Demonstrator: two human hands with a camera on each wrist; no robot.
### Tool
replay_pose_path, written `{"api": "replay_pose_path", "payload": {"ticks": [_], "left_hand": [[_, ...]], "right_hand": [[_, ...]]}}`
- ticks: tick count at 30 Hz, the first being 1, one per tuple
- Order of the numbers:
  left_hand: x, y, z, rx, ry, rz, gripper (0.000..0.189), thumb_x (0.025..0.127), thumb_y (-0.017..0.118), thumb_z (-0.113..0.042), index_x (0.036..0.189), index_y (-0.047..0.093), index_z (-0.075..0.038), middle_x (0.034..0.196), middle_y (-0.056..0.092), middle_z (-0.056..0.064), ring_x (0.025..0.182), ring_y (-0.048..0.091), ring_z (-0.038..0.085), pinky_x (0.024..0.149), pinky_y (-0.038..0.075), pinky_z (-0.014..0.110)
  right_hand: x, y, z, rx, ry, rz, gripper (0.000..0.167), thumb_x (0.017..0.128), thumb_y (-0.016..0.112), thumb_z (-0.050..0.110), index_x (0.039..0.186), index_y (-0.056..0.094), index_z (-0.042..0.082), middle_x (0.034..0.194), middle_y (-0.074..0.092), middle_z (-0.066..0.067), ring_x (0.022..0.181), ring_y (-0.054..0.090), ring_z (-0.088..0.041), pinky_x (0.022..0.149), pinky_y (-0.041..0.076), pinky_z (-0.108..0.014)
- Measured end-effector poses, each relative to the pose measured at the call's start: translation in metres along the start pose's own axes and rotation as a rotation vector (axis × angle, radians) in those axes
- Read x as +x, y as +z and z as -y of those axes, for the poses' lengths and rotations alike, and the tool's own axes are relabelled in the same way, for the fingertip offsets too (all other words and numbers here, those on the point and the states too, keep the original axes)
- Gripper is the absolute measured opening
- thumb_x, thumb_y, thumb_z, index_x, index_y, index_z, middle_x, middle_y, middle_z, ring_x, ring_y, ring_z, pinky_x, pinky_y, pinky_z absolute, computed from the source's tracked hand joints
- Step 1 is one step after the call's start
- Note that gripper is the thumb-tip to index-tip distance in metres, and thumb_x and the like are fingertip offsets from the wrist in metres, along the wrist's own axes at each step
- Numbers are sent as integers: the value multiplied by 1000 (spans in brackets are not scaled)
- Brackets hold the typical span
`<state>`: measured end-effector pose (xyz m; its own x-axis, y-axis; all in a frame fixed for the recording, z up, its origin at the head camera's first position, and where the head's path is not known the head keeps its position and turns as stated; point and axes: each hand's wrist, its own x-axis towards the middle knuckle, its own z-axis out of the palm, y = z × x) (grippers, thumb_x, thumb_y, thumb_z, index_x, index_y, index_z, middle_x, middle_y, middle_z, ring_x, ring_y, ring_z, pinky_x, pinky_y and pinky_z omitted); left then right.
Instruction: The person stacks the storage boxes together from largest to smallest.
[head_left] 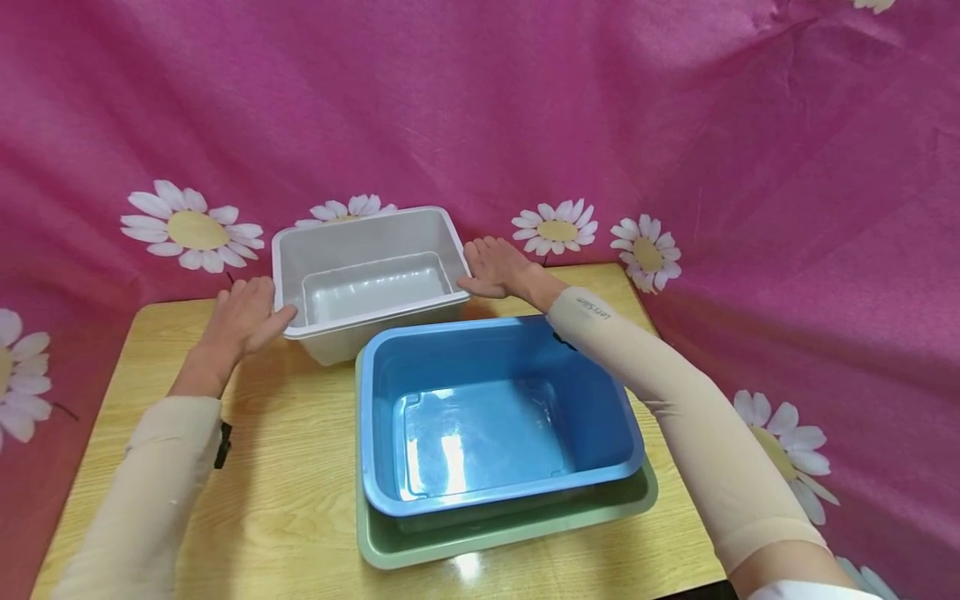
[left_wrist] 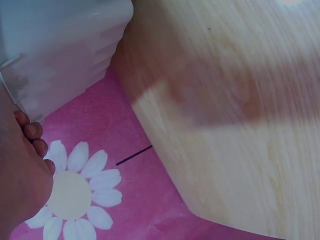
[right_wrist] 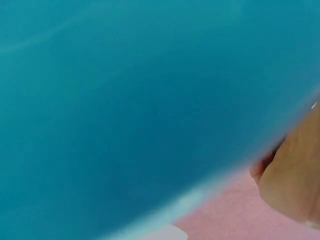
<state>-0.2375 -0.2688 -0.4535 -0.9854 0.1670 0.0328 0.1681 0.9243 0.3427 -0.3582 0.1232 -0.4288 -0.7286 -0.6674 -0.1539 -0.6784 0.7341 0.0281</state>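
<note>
1. Blue tub [head_left: 487, 442], rectangular, glossy; sits inside green tub [head_left: 525, 530].
2. Green tub, near rim exposed; on table [head_left: 292, 467].
3. Table, pale wood-grain top, rounded corners.
4. Backdrop cloth [head_left: 480, 108], magenta; printed daisies [head_left: 197, 230], white petals, yellow centres.

Bright head view — right-wrist blur

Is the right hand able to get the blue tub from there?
Probably yes, after letting go: the right hand holds the grey tub's rim. The blue tub sits nearer, nothing stacked on it, and the right arm already passes over its corner.
</note>
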Motion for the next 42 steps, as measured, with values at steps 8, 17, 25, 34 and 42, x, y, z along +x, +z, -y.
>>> {"api": "replay_pose_path", "payload": {"ticks": [8,17,25,34,42], "left_hand": [[1,-17,-8,-29,23,-30,40,94,49,-36,99,51,3,93,53,21,89,45,42,73,32,53],[2,-34,-17,-16,60,-108,32,91,52,-35,92,55,-2,86,55,17,79,48,37,66,32,50],[-1,-47,-34,-11,88,-153,28,89,51,-31,87,52,-3,85,51,16,86,46,38,68,28,51],[0,-64,-50,-18,97,-180,26,89,49,-29,82,50,-4,80,47,14,84,44,35,64,25,46],[1,-80,-65,-20,109,-194,26,89,48,-28,79,47,-4,80,47,15,84,44,35,63,25,46]], "right_hand": [[-7,-18,-2,-37,25,-19,42,94,49,38,114,46,1,102,52,-16,98,49,-28,88,38,-41],[-24,-42,-3,-28,33,-58,41,94,45,38,112,44,2,102,50,-15,99,46,-29,89,35,-42],[-41,-62,-9,-23,27,-76,38,94,43,38,108,43,2,98,47,-14,95,46,-29,85,35,-43],[-57,-83,-14,-30,35,-102,39,94,41,38,106,43,1,97,47,-15,95,46,-31,86,34,-44],[-72,-96,-17,-15,39,-139,36,93,41,37,102,42,2,92,45,-14,89,44,-30,80,33,-42]]}}
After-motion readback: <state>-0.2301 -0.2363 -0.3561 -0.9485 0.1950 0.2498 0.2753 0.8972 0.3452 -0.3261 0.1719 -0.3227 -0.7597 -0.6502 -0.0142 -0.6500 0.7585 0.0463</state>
